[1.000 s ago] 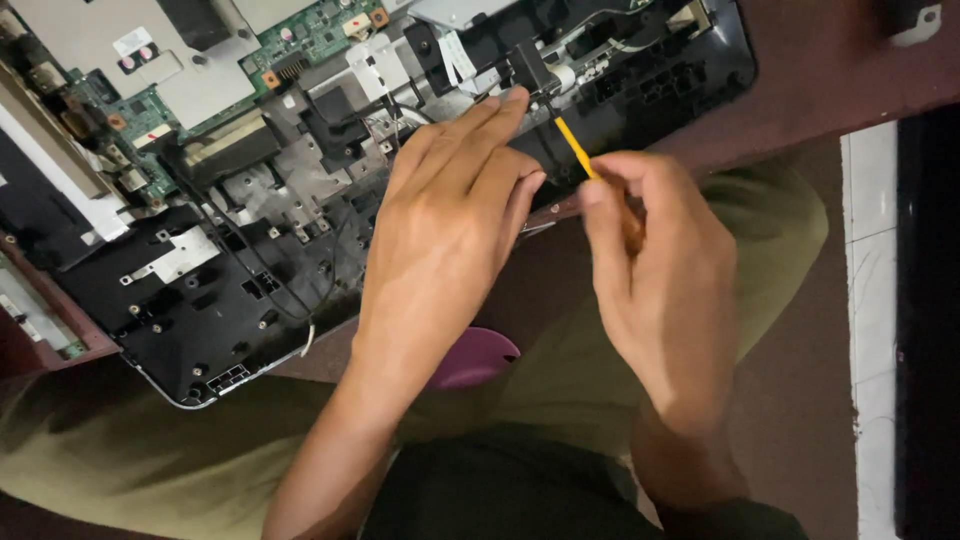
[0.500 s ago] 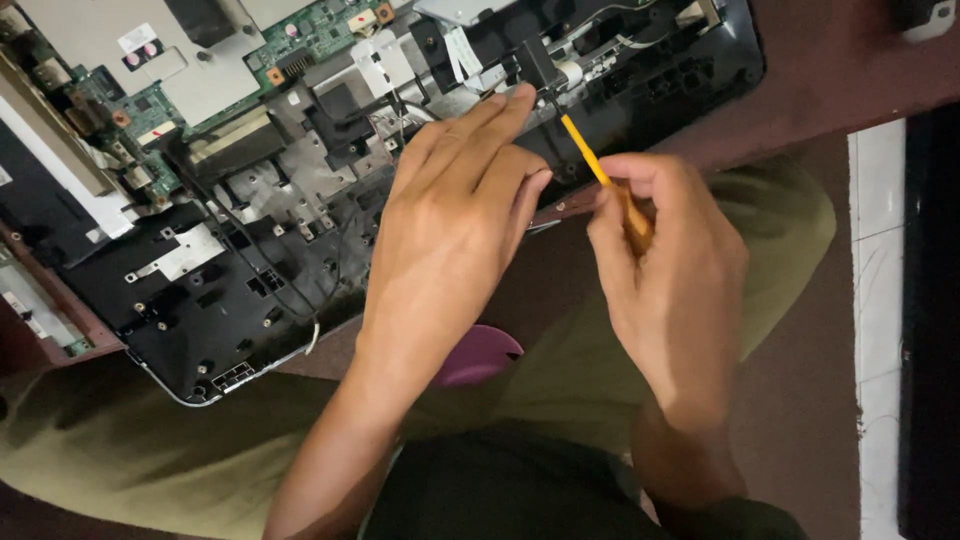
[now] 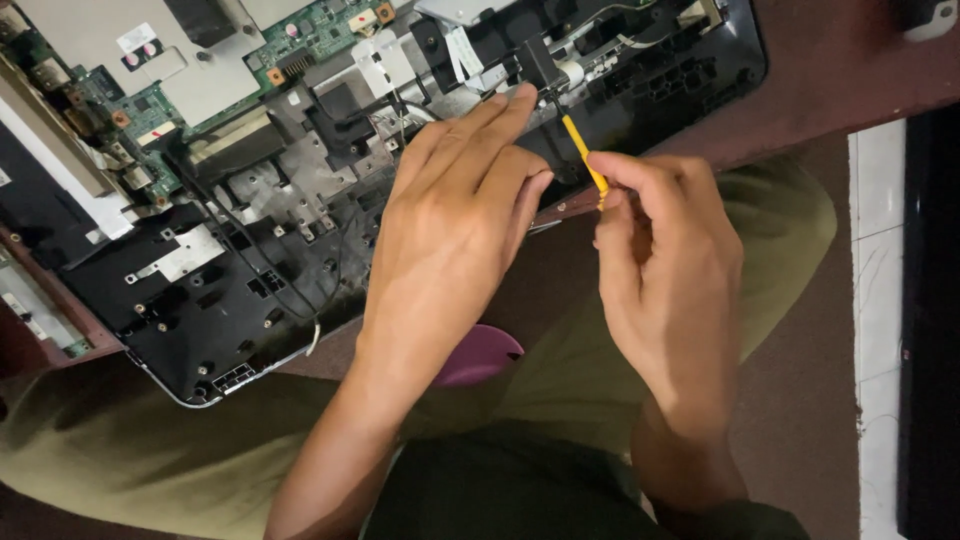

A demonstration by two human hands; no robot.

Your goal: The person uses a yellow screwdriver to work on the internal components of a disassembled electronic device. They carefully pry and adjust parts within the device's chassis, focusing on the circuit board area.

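Note:
An opened laptop chassis point(image 3: 220, 300) lies across the brown table edge, its green circuit board point(image 3: 320, 30) and black frame exposed. My left hand point(image 3: 450, 230) rests flat on the chassis, fingertips reaching a small black part point(image 3: 538, 62) near the top. My right hand point(image 3: 665, 280) pinches a thin yellow-handled screwdriver point(image 3: 583, 155), whose tip points up at that black part beside my left fingertips.
A purple rounded object point(image 3: 480, 355) sits under my left wrist on my lap. Olive trousers point(image 3: 120, 450) fill the lower frame. A brown table point(image 3: 850, 70) runs to the top right, and white floor tile point(image 3: 880, 300) shows at the right.
My right hand and the screwdriver have shifted slightly right and down in the frame. My left hand stays pressed on the chassis.

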